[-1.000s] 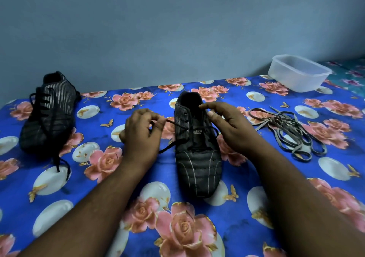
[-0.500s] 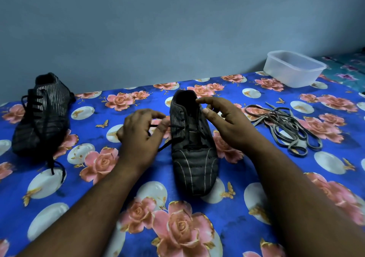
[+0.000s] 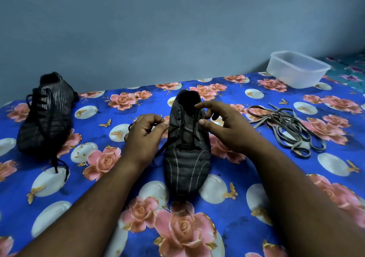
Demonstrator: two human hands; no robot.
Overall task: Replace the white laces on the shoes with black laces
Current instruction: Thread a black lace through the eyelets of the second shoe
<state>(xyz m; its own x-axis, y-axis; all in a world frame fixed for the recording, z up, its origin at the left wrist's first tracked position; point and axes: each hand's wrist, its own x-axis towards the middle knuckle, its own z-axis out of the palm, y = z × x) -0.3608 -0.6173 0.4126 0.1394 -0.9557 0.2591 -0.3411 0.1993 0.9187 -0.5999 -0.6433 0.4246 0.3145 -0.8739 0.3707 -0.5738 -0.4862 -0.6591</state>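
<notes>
While the black lace (image 3: pixel 167 144) is running from the middle shoe (image 3: pixel 187 154) on the floral cloth (image 3: pixel 227 227), the left hand (image 3: pixel 145 136) is pinching its end, and the right hand (image 3: pixel 221 126) is hovering, fingers loosely spread, over the collar. White laces (image 3: pixel 290 128) are lying right, another laced shoe (image 3: pixel 45 114) left.

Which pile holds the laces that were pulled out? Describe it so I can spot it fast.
Start at the clear plastic tub at the far right of the flowered blue cloth. Just nearer than it, right of the right hand, lies a loose tangle of laces. It is pale grey, flat, and threaded through no shoe.
</notes>
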